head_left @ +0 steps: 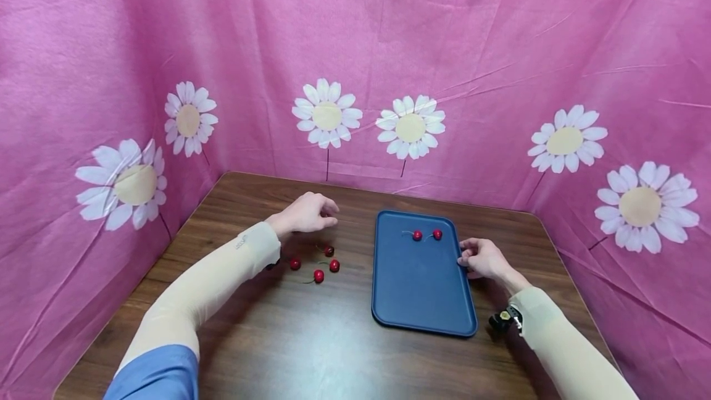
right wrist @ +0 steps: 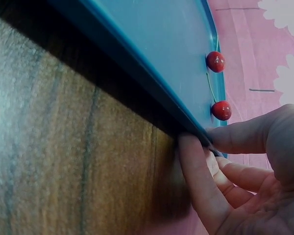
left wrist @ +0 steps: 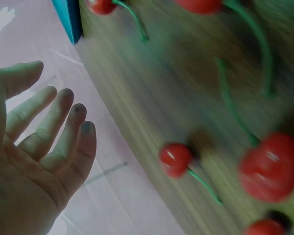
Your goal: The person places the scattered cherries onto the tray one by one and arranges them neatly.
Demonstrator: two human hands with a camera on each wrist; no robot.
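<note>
The left hand (head_left: 311,212) hovers above the table behind several red cherries (head_left: 318,276); in the left wrist view its fingers (left wrist: 63,117) are relaxed, slightly bent, with nothing in them. A blue tray (head_left: 424,289) lies to the right of these cherries. Two cherries with stems, one of them a cherry (head_left: 417,236) left of the other, rest near the tray's far end. At the tray's right edge is the right hand (head_left: 484,259); the right wrist view shows its thumb and fingers (right wrist: 198,176) pinching the rim (right wrist: 157,83).
The brown wooden table (head_left: 266,338) is bordered at the back and sides by a pink cloth (head_left: 355,29) printed with white daisies. Bands with small devices circle both wrists, the right device (head_left: 504,320) sitting just right of the tray's near corner.
</note>
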